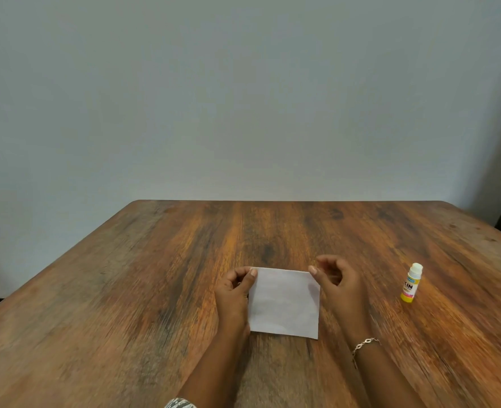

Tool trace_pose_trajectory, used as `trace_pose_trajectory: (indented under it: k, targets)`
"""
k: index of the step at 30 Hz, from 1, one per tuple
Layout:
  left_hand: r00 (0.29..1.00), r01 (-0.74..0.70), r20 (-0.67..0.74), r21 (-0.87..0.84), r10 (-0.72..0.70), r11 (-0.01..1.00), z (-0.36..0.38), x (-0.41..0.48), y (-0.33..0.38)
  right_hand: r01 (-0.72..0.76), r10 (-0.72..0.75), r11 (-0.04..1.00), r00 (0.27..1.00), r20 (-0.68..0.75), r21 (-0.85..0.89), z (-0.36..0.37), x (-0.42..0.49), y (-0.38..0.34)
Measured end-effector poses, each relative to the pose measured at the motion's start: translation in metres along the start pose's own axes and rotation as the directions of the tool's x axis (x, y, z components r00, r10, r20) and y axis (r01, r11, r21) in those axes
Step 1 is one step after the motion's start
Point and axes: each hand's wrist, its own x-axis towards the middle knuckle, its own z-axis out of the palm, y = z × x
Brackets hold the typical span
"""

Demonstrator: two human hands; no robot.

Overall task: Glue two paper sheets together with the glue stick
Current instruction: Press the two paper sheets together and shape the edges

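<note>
**Left hand [234, 293] and right hand [339, 285] at the paper's [284, 301] far corners**

With the left, pinching the 10 o'clock corner between thumb and curled fingers. With the right, thumb tip touching the 2 o'clock corner, fingers curled above; cannot tell whether gripping. Lying on the table [125, 290] toward 6 o'clock, slightly wider than deep, long axis 9 to 3, turned a touch clockwise. Off at 3 o'clock, well apart: glue stick [411, 282], upright, white cap up.

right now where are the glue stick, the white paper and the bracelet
glue stick [410, 285]: head view, on its printed label, mid-body.
white paper [284, 303]: head view, centre of the upper face.
bracelet [364, 342]: head view, on the chain links across the wrist.
</note>
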Motion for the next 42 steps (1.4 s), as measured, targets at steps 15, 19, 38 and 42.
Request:
trace_pose_trajectory:
  k: [15, 19, 38, 42]
  targets:
    - [0.964, -0.235, 0.140, 0.049, 0.226, 0.971, 0.001, -0.010, 0.019, 0.353, -0.228, 0.898, 0.884, 0.407, -0.263, 0.036, 0.005, -0.044]
    - [0.960, -0.252, 0.141, 0.059, 0.242, 0.966, 0.002, -0.010, 0.021, 0.340, -0.202, 0.901, 0.879, 0.432, -0.271, 0.035, 0.006, -0.046]
    - [0.996, -0.090, 0.023, -0.052, 0.091, 0.995, 0.006, -0.009, 0.027, 0.224, -0.043, 0.910, 0.887, 0.459, -0.348, 0.015, 0.017, -0.052]
    - [0.998, -0.069, -0.008, -0.068, 0.068, 0.995, 0.006, -0.008, 0.029, 0.170, -0.001, 0.925, 0.896, 0.445, -0.340, 0.008, 0.022, -0.047]
